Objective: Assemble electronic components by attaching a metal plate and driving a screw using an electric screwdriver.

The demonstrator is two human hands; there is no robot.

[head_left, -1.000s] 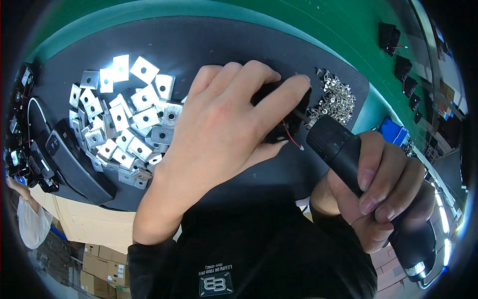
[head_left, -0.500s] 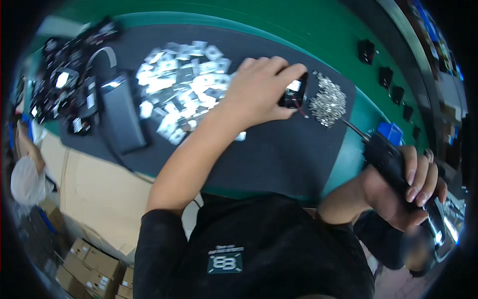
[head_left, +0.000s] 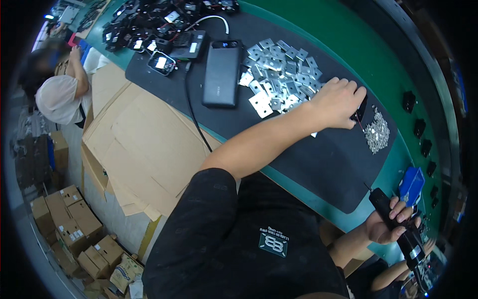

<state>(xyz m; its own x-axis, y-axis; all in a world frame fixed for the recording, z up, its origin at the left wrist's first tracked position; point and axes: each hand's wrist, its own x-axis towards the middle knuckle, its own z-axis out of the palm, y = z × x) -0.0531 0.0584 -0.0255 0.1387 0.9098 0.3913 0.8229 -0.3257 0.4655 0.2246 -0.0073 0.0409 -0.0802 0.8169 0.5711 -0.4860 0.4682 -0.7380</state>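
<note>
My left hand (head_left: 337, 103) is closed around a small black housing (head_left: 359, 113) with a thin red wire. The fingers cover most of that part. It rests on the dark mat just left of a pile of small silver screws (head_left: 377, 132). Behind my left wrist spreads a heap of flat metal plates with holes (head_left: 284, 72). At the lower right, off the mat, my right hand (head_left: 391, 224) grips a black electric screwdriver (head_left: 381, 202). Its thin bit points up and left, apart from the screws.
A grey power bank (head_left: 220, 74) with cables lies left of the plates, beside a black boxy device (head_left: 188, 46). Black assemblies (head_left: 144, 25) crowd the far left. A blue bin (head_left: 412, 183) stands right. Flattened cardboard (head_left: 144, 144) borders the table; a co-worker (head_left: 62, 97) sits left.
The view has swung left, shifting the bench rightward in it. The screwdriver's bit has drawn back from the screw pile toward me. My left hand still holds the black housing.
</note>
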